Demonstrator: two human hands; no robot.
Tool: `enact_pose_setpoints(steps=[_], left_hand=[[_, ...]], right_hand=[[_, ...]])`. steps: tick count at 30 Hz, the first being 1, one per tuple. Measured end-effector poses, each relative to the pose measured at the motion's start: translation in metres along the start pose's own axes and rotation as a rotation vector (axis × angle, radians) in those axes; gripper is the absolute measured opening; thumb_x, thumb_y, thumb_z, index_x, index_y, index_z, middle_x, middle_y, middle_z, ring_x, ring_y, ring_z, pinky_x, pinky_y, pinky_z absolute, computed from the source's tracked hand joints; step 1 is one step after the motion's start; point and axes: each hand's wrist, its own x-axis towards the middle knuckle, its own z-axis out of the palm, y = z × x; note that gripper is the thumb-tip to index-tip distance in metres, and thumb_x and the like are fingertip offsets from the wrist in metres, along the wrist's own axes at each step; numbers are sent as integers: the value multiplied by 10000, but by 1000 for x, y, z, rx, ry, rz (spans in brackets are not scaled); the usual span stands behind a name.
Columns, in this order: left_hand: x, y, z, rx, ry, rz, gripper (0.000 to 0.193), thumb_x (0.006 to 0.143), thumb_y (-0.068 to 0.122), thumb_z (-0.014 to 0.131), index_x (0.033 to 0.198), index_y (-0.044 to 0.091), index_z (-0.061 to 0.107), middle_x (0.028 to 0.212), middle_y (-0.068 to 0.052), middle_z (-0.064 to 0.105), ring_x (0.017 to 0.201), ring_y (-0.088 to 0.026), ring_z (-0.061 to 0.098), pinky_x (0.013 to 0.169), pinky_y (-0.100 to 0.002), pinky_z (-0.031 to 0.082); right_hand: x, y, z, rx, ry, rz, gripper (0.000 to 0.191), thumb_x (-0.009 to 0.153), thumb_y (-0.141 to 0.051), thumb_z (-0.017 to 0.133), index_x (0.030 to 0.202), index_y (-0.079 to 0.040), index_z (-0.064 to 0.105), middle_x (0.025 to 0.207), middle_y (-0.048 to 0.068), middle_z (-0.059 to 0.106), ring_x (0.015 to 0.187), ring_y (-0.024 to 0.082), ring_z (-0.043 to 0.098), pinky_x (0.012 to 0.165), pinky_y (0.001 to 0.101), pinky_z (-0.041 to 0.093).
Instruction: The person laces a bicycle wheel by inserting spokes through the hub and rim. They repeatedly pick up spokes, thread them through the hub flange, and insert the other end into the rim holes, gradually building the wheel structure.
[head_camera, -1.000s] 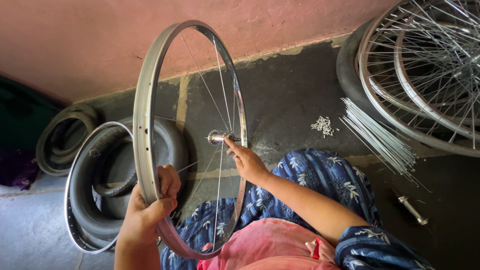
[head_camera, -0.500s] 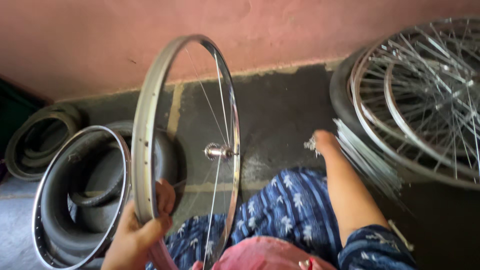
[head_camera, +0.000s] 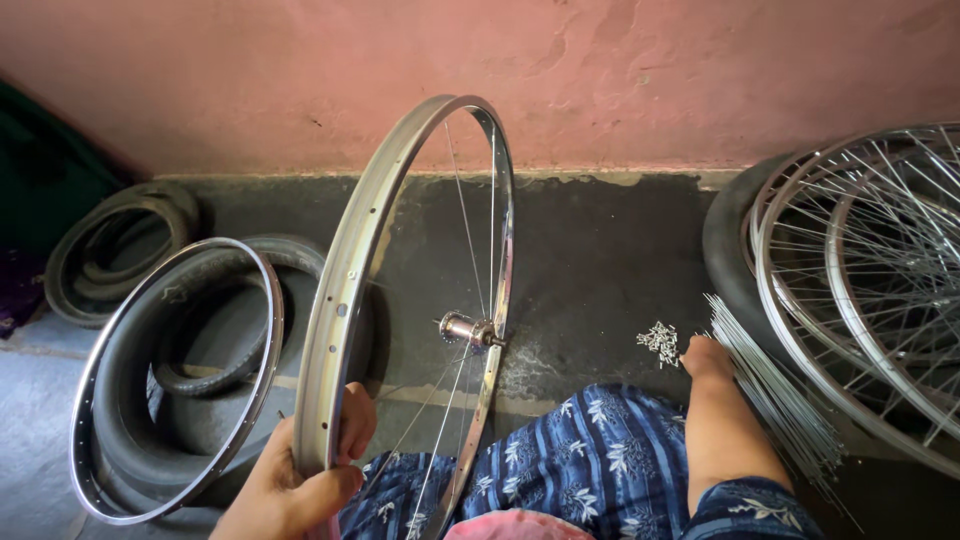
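At the far left, worn tyres (head_camera: 120, 250) lay stacked on the grey floor (head_camera: 600, 260) against a pink wall (head_camera: 620, 80), and a bare rim (head_camera: 180, 380) leaned over another tyre (head_camera: 210, 400) just beside them. Next to that, the left hand (head_camera: 300, 480) gripped the lower edge of a silver wheel (head_camera: 350, 280), thumb and fingers curled shut around the rim, holding it upright and turned nearly edge-on. The wheel carried only a few spokes, which ran from the rim to a metal hub (head_camera: 468, 330) at its centre. Below the hub, the wheel's bottom passed in front of the person's lap, covered in blue patterned cloth (head_camera: 580, 460). Further right, a small heap of nipples (head_camera: 660, 342) lay on the floor. The right hand (head_camera: 706, 356) reached down just beside that heap, at the near end of a bundle of loose spokes (head_camera: 780, 400); its fingers were turned away from the camera, so I could not tell how far it was open or whether it held anything. At the far right, 2 spoked wheels (head_camera: 870, 290) leaned together over a dark tyre (head_camera: 725, 250).
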Motion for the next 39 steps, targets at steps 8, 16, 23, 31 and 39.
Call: enact_pose_setpoints(steps=[8,16,23,31,39], left_hand=[[0,2,4,-61,7,-29,302,589,3,635,752,70,390,815,-97,389,797,-228,425,726,-387,325],[2,-2,5,-47,-24,-11,270,612,3,632,767,67,421,827,-83,398,798,-214,428,737,-368,334],[1,-3,7,-81,-4,-13,243,640,10,637,784,61,448,835,-63,390,809,-191,418,747,-342,329],[4,0,7,-33,87,-97,211,636,53,634,781,56,480,779,-21,393,687,-129,397,593,-300,330],[23,-16,17,-122,51,55,191,669,42,636,804,61,501,787,0,434,697,-108,420,589,-291,346]], right_hand=[[-3,-9,-7,46,39,3,343,954,-138,631,1290,-152,699,1399,158,642,1321,376,588,1061,500,507],[-2,-3,-2,-18,46,-45,374,957,-83,572,1304,-149,697,1412,155,631,1328,357,590,1065,472,514],[6,1,7,17,46,-45,362,943,-113,576,1275,-123,721,1399,172,636,1316,361,593,1072,462,503],[12,11,12,-113,142,-155,292,924,-179,609,1164,-109,760,1273,147,716,1219,353,668,1038,448,544],[-7,14,1,244,395,-137,267,763,-245,747,943,-55,801,1019,209,773,993,404,724,918,457,581]])
